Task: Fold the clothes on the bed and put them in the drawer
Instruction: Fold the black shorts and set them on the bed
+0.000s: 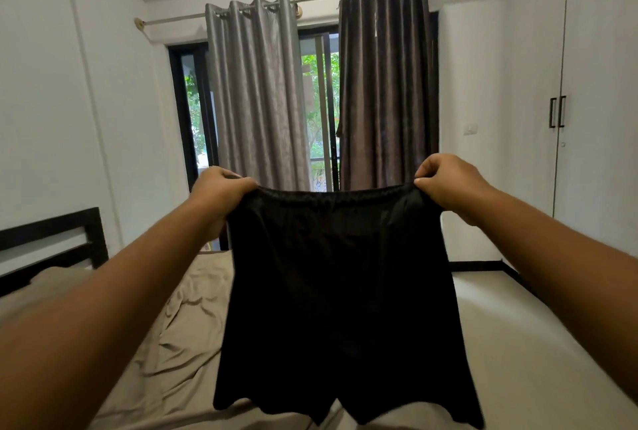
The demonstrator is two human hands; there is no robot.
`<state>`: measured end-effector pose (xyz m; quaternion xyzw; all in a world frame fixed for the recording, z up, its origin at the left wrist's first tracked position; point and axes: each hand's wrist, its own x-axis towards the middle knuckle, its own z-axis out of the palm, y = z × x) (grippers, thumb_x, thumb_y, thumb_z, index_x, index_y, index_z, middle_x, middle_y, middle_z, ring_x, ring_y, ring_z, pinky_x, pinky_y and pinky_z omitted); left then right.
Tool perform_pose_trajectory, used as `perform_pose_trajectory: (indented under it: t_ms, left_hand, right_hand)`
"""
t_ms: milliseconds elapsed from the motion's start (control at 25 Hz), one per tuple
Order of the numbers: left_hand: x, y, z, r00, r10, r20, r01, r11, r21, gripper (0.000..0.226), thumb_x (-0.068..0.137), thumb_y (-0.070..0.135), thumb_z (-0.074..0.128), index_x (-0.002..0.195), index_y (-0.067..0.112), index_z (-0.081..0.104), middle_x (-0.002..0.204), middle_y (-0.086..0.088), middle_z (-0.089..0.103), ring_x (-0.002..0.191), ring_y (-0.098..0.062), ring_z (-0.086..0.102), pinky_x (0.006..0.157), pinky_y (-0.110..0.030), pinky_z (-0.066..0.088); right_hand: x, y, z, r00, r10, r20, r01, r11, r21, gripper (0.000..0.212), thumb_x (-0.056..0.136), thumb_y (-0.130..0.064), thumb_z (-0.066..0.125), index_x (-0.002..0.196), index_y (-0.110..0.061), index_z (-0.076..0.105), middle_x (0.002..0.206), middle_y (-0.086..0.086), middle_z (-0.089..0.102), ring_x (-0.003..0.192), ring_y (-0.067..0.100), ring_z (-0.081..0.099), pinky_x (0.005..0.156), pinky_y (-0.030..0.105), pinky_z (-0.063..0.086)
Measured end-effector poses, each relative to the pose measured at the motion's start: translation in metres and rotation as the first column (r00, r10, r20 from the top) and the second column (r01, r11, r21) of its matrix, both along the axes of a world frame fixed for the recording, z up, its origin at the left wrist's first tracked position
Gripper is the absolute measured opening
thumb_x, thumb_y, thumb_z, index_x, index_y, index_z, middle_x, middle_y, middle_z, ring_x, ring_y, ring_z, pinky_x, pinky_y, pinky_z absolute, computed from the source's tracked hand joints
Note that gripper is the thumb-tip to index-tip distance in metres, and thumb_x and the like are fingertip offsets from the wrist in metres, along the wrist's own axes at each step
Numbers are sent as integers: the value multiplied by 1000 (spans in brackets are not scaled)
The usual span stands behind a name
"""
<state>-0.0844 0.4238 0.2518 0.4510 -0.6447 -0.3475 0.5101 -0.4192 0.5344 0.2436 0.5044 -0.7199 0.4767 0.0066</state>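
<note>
A pair of black shorts [340, 295] hangs spread out in the air above the bed [179, 333], waistband up and both legs dangling. My left hand [221, 194] grips the left end of the elastic waistband. My right hand [448, 184] pinches the right end, thumb on the near side. The waistband is stretched level between both hands. The shorts hide the part of the bed behind them. No drawer is in view.
The bed carries a rumpled beige sheet, with a dark headboard [51, 243] at the left. Grey curtains [255, 94] hang over a glass door straight ahead. A white wardrobe [587, 101] with black handles stands at the right, pale floor [511, 326] below it.
</note>
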Motion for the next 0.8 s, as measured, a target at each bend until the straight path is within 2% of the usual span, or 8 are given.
perform_pose_trajectory:
  t_ms: [80, 200, 280, 400, 480, 600, 680, 800]
  left_hand:
    - [-37, 20, 1, 999, -48, 23, 49, 997, -67, 12, 90, 15, 72, 89, 3, 69, 95, -17, 68, 100, -38, 69, 88, -50, 60]
    - [-85, 52, 11, 973, -221, 60, 227, 965, -134, 14, 92, 19, 72, 98, 7, 69, 97, -13, 70, 94, -27, 71, 74, -35, 63]
    - [-101, 62, 19, 943, -325, 75, 333, 929, -160, 22, 95, 27, 70, 103, 7, 69, 94, -10, 73, 91, -24, 73, 80, -36, 63]
    - [-99, 65, 27, 873, -487, -36, 484, 872, -75, 31, 104, 30, 54, 111, 3, 67, 95, -11, 72, 92, -21, 71, 91, -37, 60]
    - [-93, 65, 27, 832, -555, 3, 554, 830, -65, 28, 105, 22, 52, 124, 6, 66, 113, -13, 70, 104, -22, 69, 91, -33, 59]
    - [-80, 61, 19, 854, -460, 242, 506, 842, -186, 33, 97, 16, 65, 129, 22, 62, 115, -3, 59, 100, -17, 66, 74, -19, 57]
    - [-69, 58, 10, 850, -449, 275, 498, 854, -146, 42, 89, 22, 75, 128, 24, 58, 119, -1, 55, 100, -16, 64, 71, -19, 55]
    - [-57, 52, -8, 799, -555, 231, 581, 812, -59, 46, 83, 18, 80, 123, 18, 58, 119, -2, 64, 107, -16, 67, 82, -24, 58]
  right_hand:
    - [27, -6, 9, 994, 87, 60, -87, 996, -8, 6, 94, -18, 68, 99, -17, 72, 104, 9, 70, 95, 26, 66, 88, 42, 59]
    - [74, -6, 20, 907, 349, 234, -346, 937, -56, 14, 98, -5, 60, 101, -8, 73, 95, 13, 72, 83, 25, 69, 70, 31, 59]
    - [92, 2, 27, 796, 482, 366, -461, 875, -150, 20, 100, -4, 53, 107, -3, 72, 96, 15, 73, 88, 26, 73, 76, 31, 62]
    - [93, 19, 31, 556, 657, 509, -622, 735, -269, 27, 102, -20, 55, 115, -1, 69, 97, 11, 75, 89, 20, 74, 80, 29, 61]
    - [86, 23, 29, 579, 698, 421, -680, 699, -223, 30, 97, -19, 66, 120, 0, 68, 109, 15, 75, 102, 25, 74, 85, 30, 61]
    - [77, 23, 30, 665, 660, 351, -631, 747, -209, 25, 96, -3, 64, 121, 0, 67, 114, 20, 73, 106, 29, 73, 84, 33, 62]
    - [74, 26, 34, 621, 683, 385, -644, 724, -246, 25, 98, -1, 59, 121, -3, 68, 115, 18, 73, 107, 29, 72, 83, 35, 62]
    - [70, 33, 37, 554, 739, 384, -689, 665, -288, 22, 99, -3, 56, 113, -10, 71, 115, 13, 72, 108, 27, 71, 84, 36, 61]
